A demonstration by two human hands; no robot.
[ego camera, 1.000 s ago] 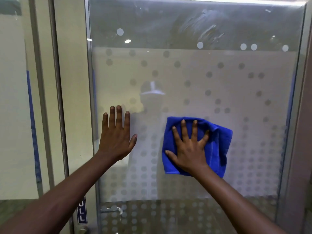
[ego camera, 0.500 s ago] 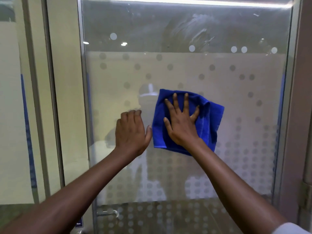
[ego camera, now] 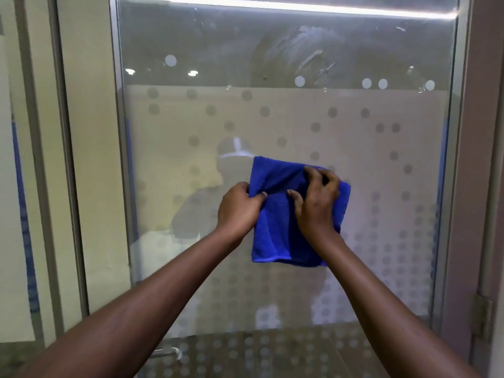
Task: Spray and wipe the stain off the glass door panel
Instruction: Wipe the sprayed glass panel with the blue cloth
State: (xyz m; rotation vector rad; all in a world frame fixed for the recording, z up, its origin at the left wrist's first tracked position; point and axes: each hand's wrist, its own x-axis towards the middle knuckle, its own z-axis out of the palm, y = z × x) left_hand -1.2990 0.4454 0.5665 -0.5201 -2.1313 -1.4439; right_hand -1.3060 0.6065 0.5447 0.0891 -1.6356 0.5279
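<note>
The glass door panel point(ego camera: 286, 126) fills most of the view. It stands upright in a metal frame point(ego camera: 120, 159) and carries a pattern of frosted dots point(ego camera: 387, 241), few at the top and dense toward the bottom. In the upper part of the panel, right of the middle, there is a whitish smeared stain point(ego camera: 302, 53), well above both hands.

The blue cloth point(ego camera: 275, 227) hangs in front of the glass, near the middle of the panel. It is folded, and its lower edge hangs free below the hands.

The left hand point(ego camera: 238, 211) is closed around the left edge of the cloth. Its thumb lies on the front of the fabric and the fingers are curled behind it, so it pinches the cloth at that edge. The right hand point(ego camera: 316, 203) is on the right part of the cloth. Its fingers are bent and gather the fabric near the upper edge, and the thumb points to the left over the front of the cloth. The two hands are near each other, with only a short strip of cloth between them. I cannot tell if the cloth touches the glass at this moment.
</note>
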